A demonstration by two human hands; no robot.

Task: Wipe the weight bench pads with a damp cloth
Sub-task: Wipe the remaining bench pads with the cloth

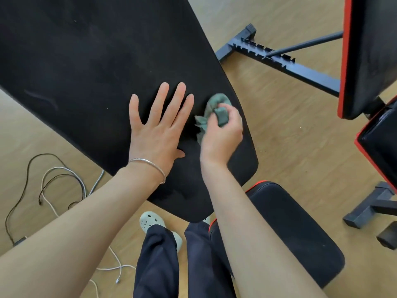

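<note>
Now my right hand [222, 131] grips the crumpled grey-green cloth [216, 108] at centre frame, wiping the long black bench pad [86, 67]; my left hand [158, 127] presses flat, fingers spread; next I should probably sweep toward upper left.

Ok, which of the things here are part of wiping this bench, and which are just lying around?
Part of the job:
- cloth, gripped in the right hand
- back pad, with the left hand flat on it
- seat pad

Lying about:
- cables on the floor
- second bench at the right, not being touched
</note>
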